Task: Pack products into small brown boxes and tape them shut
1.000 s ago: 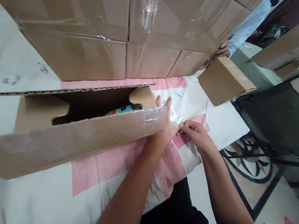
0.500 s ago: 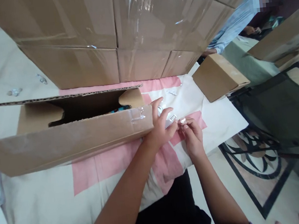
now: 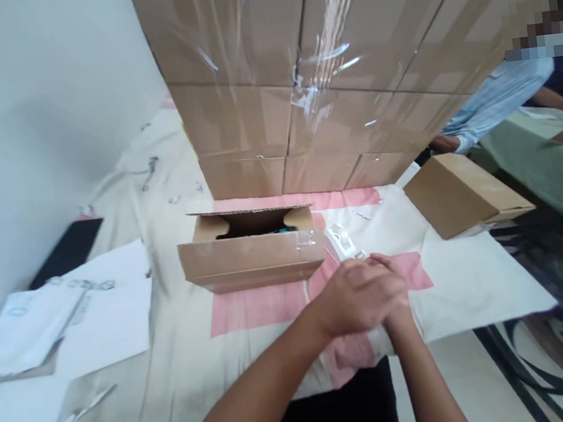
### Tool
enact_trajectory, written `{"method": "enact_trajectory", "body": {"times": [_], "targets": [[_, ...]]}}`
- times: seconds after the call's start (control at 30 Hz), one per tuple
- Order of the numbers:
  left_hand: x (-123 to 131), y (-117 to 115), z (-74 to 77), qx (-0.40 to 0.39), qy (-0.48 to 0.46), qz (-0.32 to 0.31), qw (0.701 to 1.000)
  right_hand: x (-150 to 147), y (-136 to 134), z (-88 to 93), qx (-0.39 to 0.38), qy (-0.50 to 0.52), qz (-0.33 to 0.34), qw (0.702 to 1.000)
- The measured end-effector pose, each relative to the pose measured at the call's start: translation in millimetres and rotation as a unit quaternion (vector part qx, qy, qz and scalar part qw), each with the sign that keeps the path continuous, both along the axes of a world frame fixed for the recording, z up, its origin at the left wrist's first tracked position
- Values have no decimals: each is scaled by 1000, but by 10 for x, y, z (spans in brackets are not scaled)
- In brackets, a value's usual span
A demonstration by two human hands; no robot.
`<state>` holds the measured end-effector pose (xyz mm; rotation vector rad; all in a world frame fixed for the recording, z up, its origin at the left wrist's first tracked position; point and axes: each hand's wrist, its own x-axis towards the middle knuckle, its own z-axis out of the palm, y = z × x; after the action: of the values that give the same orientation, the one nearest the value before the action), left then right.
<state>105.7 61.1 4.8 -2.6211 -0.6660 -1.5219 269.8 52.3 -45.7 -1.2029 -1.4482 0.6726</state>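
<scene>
My left hand [image 3: 358, 293], smeared by motion, lies over my right hand with its fingers curled closed. Most of my right hand [image 3: 388, 267] is hidden behind it; a bent finger shows at the top. What they hold between them, if anything, is covered. Just beyond the hands a white tape dispenser [image 3: 341, 241] rests on the cloth. To the left stands an open cardboard box [image 3: 253, 257], with something dark and blue partly visible inside.
Taped cardboard boxes [image 3: 252, 120] are stacked at the back. Another box [image 3: 460, 192] stands at the right, near a person in a light blue sleeve [image 3: 496, 98]. White papers [image 3: 105, 310] and a dark flat object [image 3: 69, 250] lie at the left. Scraps dot the cloth [image 3: 186, 355].
My hands have come together, the left now over the right. Earlier the left was spread by the box and the right pinched a small shiny piece. The view has moved back and left.
</scene>
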Motion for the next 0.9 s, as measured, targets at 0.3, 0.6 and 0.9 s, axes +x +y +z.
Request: {"method": "enact_trajectory", "body": {"times": [0.3,0.6,0.9], "targets": [[-1470,-32,1545,-337,43,62,938,-842,387,744,185,-57,131,972],[-1819,460,1494,-526,58,81,844,-1345,823,604,86,108,241,961],[-1725,541,1356,-516,83,132,842,-1337,792,592,89,95,223,966]]}}
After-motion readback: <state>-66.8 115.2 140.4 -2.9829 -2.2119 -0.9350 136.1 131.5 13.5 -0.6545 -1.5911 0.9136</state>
